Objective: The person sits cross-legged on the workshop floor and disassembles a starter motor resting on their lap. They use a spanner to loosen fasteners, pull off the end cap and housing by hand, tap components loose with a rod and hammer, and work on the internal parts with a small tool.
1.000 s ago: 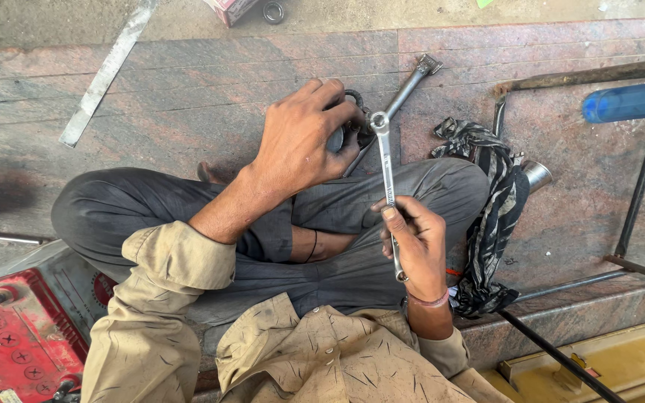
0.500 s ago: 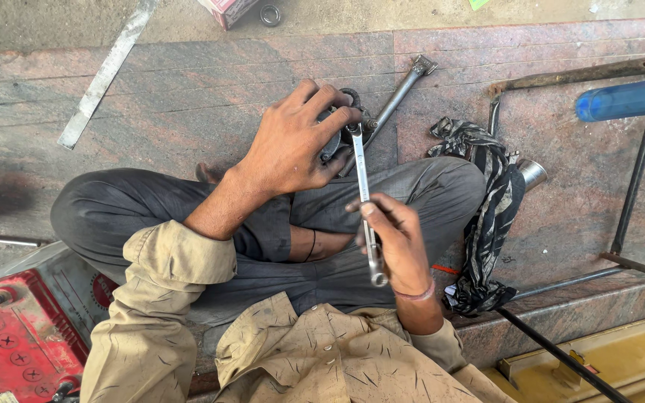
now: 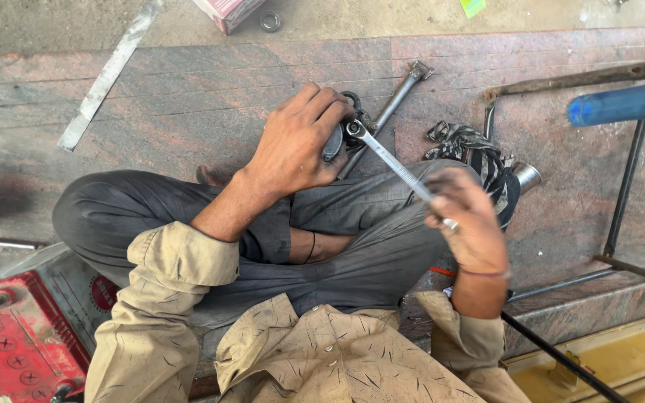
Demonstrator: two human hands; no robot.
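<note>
My left hand (image 3: 296, 142) is closed over a small dark metal part (image 3: 335, 143) that rests on my crossed legs. My right hand (image 3: 466, 220) grips the handle end of a silver ring spanner (image 3: 391, 160). The spanner's ring end sits on the dark part just beside my left fingertips, and its shaft slants down to the right. Most of the dark part is hidden under my left hand.
A long socket wrench (image 3: 393, 104) lies on the stone slab behind the part. A dark patterned rag (image 3: 479, 153) and a small metal cup (image 3: 525, 176) lie to the right. A red battery (image 3: 9, 339) sits at lower left, a flat metal strip (image 3: 106, 75) at upper left, a blue pipe (image 3: 625, 102) at right.
My right hand swung the spanner's handle from straight down out to the right, pivoting about the ring end on the part. My left hand stayed on the part.
</note>
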